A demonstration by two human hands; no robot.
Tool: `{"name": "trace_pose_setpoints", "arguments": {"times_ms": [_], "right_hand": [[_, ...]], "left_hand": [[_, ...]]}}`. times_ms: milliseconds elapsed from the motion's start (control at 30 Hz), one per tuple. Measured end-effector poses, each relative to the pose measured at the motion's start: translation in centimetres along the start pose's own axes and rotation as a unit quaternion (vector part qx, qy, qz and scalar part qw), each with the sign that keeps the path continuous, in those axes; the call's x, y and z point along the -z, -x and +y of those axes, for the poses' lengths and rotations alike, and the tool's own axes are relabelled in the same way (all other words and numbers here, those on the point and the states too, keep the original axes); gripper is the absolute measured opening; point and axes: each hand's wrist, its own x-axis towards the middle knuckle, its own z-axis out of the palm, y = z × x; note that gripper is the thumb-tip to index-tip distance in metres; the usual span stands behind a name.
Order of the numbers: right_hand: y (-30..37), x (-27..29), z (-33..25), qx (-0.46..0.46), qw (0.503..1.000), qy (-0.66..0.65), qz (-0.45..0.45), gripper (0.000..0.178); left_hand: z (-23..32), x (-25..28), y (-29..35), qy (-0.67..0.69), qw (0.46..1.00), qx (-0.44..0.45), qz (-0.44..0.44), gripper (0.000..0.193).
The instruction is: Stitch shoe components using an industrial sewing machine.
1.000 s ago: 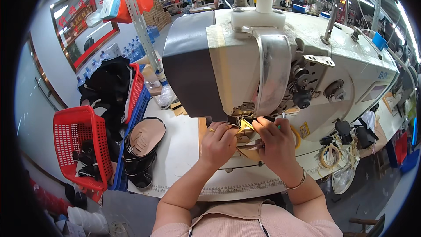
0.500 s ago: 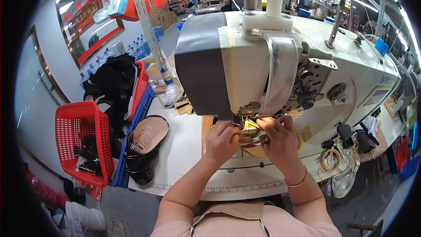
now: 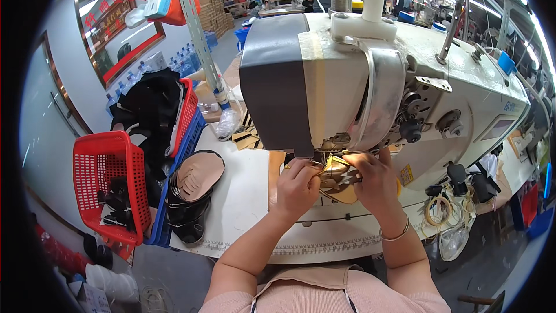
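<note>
Yellow strip (image 3: 330, 163), between curled left hand (image 3: 297, 188) and curled right hand (image 3: 375, 182), any hold on it unclear

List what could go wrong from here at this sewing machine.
1. The left hand and right hand are close beneath the sewing machine's head, so a fingertip might get caught if the mechanism runs.
2. The yellow strip between them could twist out of line if pulled unevenly.
3. The beige-topped stack of black pieces lies near the table's left edge and might slide off if bumped.
</note>
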Motion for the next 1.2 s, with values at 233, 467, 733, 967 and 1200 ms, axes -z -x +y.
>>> {"name": "trace_pose_setpoints", "arguments": {"times_ms": [233,467,733,967,1200], "right_hand": [[0.2,-0.7,0.6,-0.031,0.999,-0.026,-0.024,0.034],[0.4,-1.9,2.0,-0.024,0.999,-0.014,-0.021,0.029],[0.4,-2.1,2.4,-0.013,0.999,-0.040,-0.010,0.027],[0.5,-2.5,2.8,-0.025,0.998,-0.062,-0.017,0.028],[0.7,-2.0,2.9,-0.006,0.999,-0.051,-0.011,0.025]], "left_hand": [[0.2,-0.1,0.2,-0.006,1.000,0.008,0.015,0.016],[0.3,0.0,0.3,-0.016,1.000,0.010,0.008,0.019],[0.1,0.2,0.5,0.012,1.000,0.008,0.000,0.022],[0.1,0.5,0.4,0.026,1.000,0.012,-0.012,0.023],[-1.5,1.6,0.2,0.135,0.987,0.069,-0.048,0.022]]}}
